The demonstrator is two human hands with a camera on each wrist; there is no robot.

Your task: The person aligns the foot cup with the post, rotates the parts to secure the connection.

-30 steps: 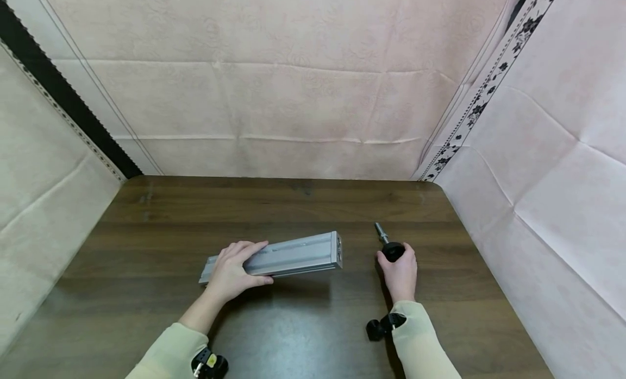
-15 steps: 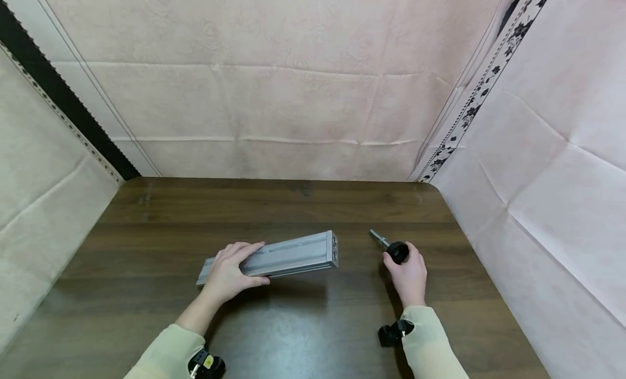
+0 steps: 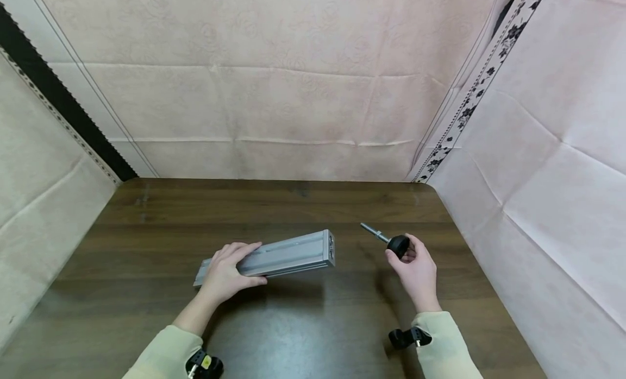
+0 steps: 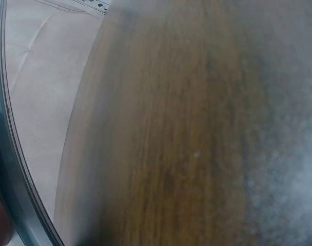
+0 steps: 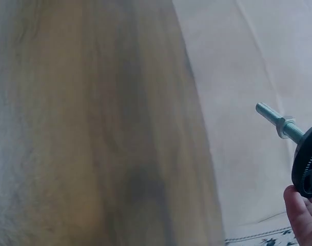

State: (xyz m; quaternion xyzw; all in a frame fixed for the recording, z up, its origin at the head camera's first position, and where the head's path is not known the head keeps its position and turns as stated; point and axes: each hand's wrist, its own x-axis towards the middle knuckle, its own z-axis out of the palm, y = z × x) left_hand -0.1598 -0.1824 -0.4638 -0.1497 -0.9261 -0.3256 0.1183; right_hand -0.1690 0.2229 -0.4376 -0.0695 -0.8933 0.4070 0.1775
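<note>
My left hand (image 3: 226, 273) grips a silver aluminium profile (image 3: 290, 254) near its left end, fingers over the top and thumb along the near side. The profile is held above the table, its cut end facing right; in the left wrist view only a strip of the profile (image 4: 15, 148) shows at the edge. Off to the right, my right hand (image 3: 415, 267) pinches the round black base of a levelling foot (image 3: 398, 246). The foot's threaded stud (image 5: 269, 114) carries a nut (image 5: 286, 127) and points up and left, apart from the profile.
Below both hands lies a brown wood-grain table (image 3: 195, 205). Pale cloth panels (image 3: 293, 96) rise behind it and at both sides. Black camera mounts (image 3: 411, 337) sit at the wrists, beside the pale green sleeves.
My right hand has moved right and toward me, turning the levelling foot so its stud leans further left. The left hand and the profile stay nearly still.
</note>
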